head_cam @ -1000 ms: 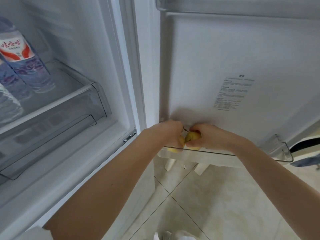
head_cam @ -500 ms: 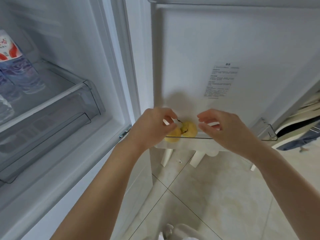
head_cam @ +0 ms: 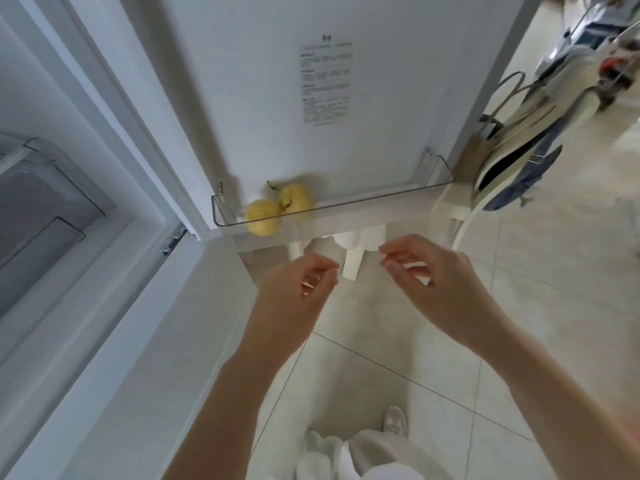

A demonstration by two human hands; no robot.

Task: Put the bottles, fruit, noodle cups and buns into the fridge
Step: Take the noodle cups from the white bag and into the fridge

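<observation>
Pale tiled floor [head_cam: 433,341] below, crossed by dark grout lines, with a white fridge door [head_cam: 263,98] swung open above it. Printed label [head_cam: 327,84] on the inner face of the door, text too small to read. Clear door shelf [head_cam: 363,199] along the door's lower edge, holding two yellow fruits at its left end: front fruit [head_cam: 262,216] against the clear rim, rear fruit [head_cam: 296,199] just behind and touching it, stem up. Left hand [head_cam: 294,292] below the shelf, apart from the fruit, fingers loosely curled, holding nothing. Right hand [head_cam: 436,282] beside it at the same height, fingers relaxed and slightly bent, also holding nothing. Grey crisper drawer [head_cam: 45,209] inside the fridge body at far left. Bags [head_cam: 512,133] hanging just past the door's right edge. White shoe [head_cam: 394,420] on the tiles near the bottom.
</observation>
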